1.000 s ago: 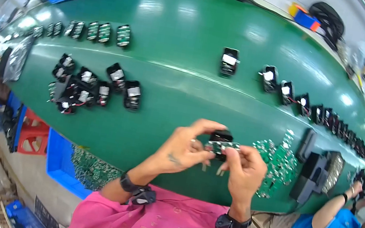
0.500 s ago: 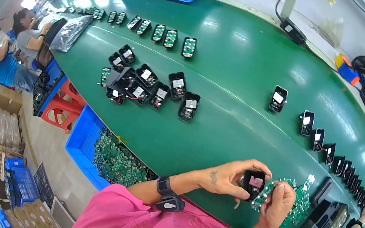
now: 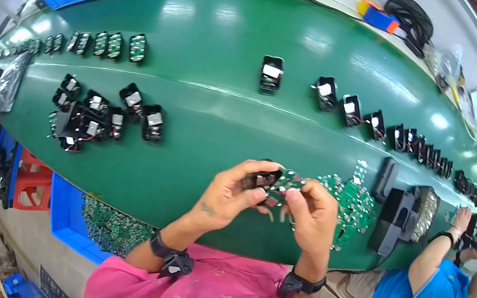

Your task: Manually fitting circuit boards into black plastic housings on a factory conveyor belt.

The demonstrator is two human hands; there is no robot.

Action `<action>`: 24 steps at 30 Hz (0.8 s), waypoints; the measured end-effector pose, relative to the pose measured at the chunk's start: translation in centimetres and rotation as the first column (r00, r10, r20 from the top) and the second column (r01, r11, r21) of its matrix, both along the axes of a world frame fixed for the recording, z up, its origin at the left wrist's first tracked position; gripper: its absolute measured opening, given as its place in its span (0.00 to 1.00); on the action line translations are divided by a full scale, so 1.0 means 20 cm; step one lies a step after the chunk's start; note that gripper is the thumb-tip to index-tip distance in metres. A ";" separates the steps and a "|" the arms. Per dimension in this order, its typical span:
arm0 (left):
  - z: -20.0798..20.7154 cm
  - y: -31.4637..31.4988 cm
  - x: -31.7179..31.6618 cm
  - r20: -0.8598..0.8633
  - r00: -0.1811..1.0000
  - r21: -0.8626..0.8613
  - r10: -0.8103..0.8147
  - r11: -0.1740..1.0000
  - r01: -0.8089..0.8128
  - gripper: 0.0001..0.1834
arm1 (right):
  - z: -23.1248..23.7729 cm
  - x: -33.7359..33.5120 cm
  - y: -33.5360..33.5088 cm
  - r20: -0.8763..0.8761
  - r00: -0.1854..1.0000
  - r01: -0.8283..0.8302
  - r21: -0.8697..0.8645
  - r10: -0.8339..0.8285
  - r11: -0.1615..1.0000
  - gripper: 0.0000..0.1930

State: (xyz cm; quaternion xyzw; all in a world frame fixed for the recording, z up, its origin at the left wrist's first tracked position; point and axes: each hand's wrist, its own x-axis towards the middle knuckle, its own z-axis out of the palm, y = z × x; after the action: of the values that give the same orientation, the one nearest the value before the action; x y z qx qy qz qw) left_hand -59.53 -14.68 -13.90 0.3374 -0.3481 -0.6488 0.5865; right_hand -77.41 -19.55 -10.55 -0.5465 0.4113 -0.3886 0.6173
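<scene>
My left hand [image 3: 224,196] is closed around a small black plastic housing [image 3: 263,180], gripping it by thumb and fingers. Right against the housing, a green circuit board [image 3: 289,182] is pinched in my right hand [image 3: 317,217], tilted over the housing's open side. Fingers partly hide both parts, so I cannot tell whether the board sits inside. Close to my right hand lies a pile of loose green circuit boards [image 3: 357,205] on the green table [image 3: 205,118].
Open black housings [image 3: 153,123] cluster at left; a row of similar housings [image 3: 326,93] runs right. Housings with boards [image 3: 137,48] line the far left. A dark device [image 3: 390,220] stands beside the pile. A blue bin [image 3: 64,214] holds boards. A co-worker [image 3: 431,288] sits at right.
My view has swung right, so the table's contents appear further left. The board and housing stay together in my hands, with the board now more over the housing.
</scene>
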 end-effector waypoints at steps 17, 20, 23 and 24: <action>0.03 -0.04 -0.15 0.639 0.697 -0.264 0.325 0.944 -0.199 0.32 | 0.02 -0.07 -0.01 -0.366 0.928 -0.166 -0.257 0.063 0.952 0.12; 0.03 -0.05 -0.17 0.695 0.588 -0.355 0.414 0.909 -0.219 0.35 | 0.03 -0.06 0.00 -0.372 0.928 -0.123 -0.272 0.014 0.954 0.13; 0.05 -0.03 -0.16 0.695 0.596 -0.344 0.401 0.914 -0.214 0.36 | 0.03 -0.02 0.00 -0.386 0.920 -0.061 -0.315 -0.069 0.947 0.14; 0.04 -0.03 -0.16 0.695 0.596 -0.345 0.402 0.914 -0.215 0.36 | 0.03 -0.02 0.00 -0.386 0.920 -0.062 -0.315 -0.068 0.947 0.14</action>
State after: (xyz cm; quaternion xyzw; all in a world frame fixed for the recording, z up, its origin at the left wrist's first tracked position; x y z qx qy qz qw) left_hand -62.72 -15.31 -13.07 0.5621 -0.5662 -0.2937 0.5264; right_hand -77.84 -19.61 -9.98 -0.7056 0.4584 -0.3343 0.4245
